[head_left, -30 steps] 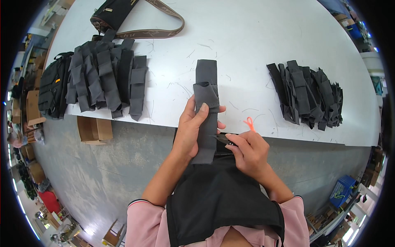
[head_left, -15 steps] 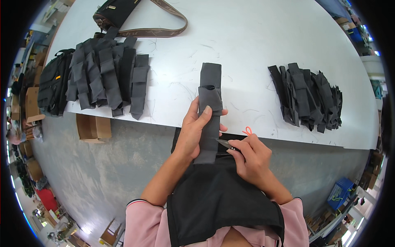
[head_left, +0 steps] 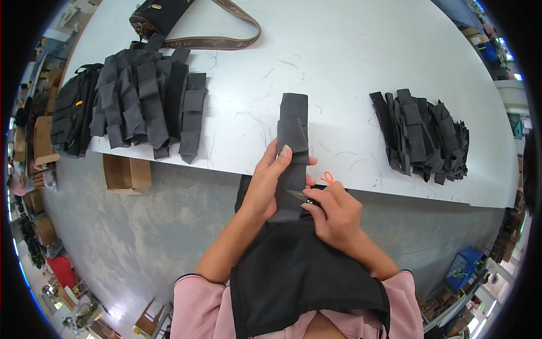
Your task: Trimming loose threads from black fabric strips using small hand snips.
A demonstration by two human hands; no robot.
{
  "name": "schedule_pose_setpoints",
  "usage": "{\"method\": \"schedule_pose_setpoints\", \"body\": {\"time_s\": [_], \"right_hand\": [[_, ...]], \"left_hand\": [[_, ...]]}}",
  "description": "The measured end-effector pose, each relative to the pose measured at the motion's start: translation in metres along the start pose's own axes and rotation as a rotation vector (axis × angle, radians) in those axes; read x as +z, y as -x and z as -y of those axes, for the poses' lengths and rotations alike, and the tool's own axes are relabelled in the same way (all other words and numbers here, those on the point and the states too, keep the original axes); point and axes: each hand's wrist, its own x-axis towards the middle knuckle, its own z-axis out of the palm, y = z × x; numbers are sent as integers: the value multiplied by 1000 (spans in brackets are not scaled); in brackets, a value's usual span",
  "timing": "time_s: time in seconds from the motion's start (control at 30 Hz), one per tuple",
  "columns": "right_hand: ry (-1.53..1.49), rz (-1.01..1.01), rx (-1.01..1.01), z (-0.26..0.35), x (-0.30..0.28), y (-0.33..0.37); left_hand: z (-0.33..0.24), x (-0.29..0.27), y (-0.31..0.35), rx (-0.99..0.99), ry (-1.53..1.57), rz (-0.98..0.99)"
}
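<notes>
My left hand [head_left: 273, 179] is closed around a dark grey fabric strap piece [head_left: 294, 107], which has a folded loop sewn across its upper part. The strip points away from me over the table's front edge, and its lower end reaches down to my black apron. In my right hand [head_left: 337, 213] is a small pair of thread snips [head_left: 298, 195] with pointed metal blades. An orange cord loop [head_left: 327, 178] sticks out above that hand. The blade tips lie over the lower part of the strap, and I cannot tell whether they touch it.
On the white table [head_left: 316, 62] lie a large pile of grey strap pieces [head_left: 149, 93] at left and another pile [head_left: 423, 135] at right. A black backpack [head_left: 72, 116] and a black bag [head_left: 158, 17] with a brown strap are at far left. Loose threads are scattered about. Below stands a cardboard box [head_left: 127, 174].
My right hand has moved left with the snips, bringing the blades over the strap. The strap has shifted slightly to the right and toward me, and its loop looks flatter.
</notes>
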Motion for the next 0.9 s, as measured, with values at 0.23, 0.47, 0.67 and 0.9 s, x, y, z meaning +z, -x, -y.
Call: {"method": "schedule_pose_setpoints", "body": {"time_s": [0.23, 0.47, 0.67, 0.9], "right_hand": [[-390, -39, 345, -18, 7, 1], [-390, -365, 172, -39, 33, -15], [-1346, -307, 815, -34, 29, -33], [-1236, 290, 855, -68, 51, -37]], "left_hand": [[13, -5, 11, -192, -23, 7], [29, -1, 32, -7, -286, 144], [40, -16, 36, -87, -274, 75], [18, -2, 18, 889, -1306, 152]]}}
